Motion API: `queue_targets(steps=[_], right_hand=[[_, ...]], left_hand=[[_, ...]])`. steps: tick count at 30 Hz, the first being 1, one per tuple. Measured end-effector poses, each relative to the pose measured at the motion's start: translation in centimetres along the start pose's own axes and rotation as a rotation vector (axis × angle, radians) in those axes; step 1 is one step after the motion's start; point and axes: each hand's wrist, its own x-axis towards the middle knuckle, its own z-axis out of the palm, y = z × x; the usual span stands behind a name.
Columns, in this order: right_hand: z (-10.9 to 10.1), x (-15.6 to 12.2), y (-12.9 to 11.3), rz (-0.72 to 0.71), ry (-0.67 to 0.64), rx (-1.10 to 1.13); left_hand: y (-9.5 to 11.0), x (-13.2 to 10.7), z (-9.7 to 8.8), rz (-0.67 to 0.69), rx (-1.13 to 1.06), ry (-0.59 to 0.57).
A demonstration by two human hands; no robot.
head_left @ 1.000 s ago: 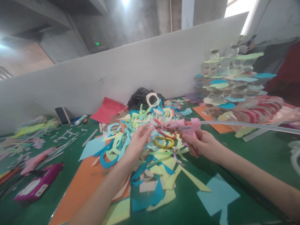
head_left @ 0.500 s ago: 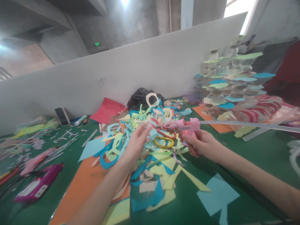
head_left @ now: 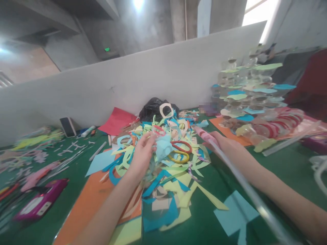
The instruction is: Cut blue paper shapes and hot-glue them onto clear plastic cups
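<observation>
My left hand [head_left: 143,150] is closed, pinching a small piece with light blue paper [head_left: 164,148] at its right side; a red curved edge [head_left: 158,130] shows just above the fingertips. Whether the red edge belongs to that piece I cannot tell. My right hand [head_left: 219,142] wraps around a pink hot glue gun [head_left: 204,135], its front pointing up and away to the left. From its back a long clear glue stick [head_left: 251,194] runs down to the lower right. Between my hands, a red loop [head_left: 187,147] and a yellow loop [head_left: 180,158] rest among the paper scraps.
Paper cutouts [head_left: 184,177] are heaped over the green table [head_left: 204,223]. A black plastic bag [head_left: 150,109] sits by the white partition. Stacked clear bottles with paper layers [head_left: 251,93] stand at right. At left are a second pink glue gun [head_left: 38,175], a magenta device [head_left: 44,200] and a phone [head_left: 67,127].
The glue gun has moved away from my left hand and turned, swinging its glue stick down to the lower right. My left hand has shifted slightly left, and light blue paper now shows beside it.
</observation>
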Motion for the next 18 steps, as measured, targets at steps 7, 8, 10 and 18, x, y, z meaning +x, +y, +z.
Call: queue_targets(steps=[7,8,10,18], right_hand=[[0.6,-0.5,2.8,-0.203,0.029,-0.846],[0.6,-0.7,2.8,-0.229,0.033,-0.896],[0.5,-1.1,2.0,-0.29,0.053,-1.019],[2.1,1.8,-5.2,-0.536,-0.124,-0.901]], left_hand=[[0.1,0.4,-1.0,0.033,-0.029,-0.004],[0.0,0.6,-1.1,0.033,-0.029,0.0],[0.0,0.8,-1.2,0.029,-0.033,0.014],[0.3,0.7,-1.0,0.035,-0.056,0.043]])
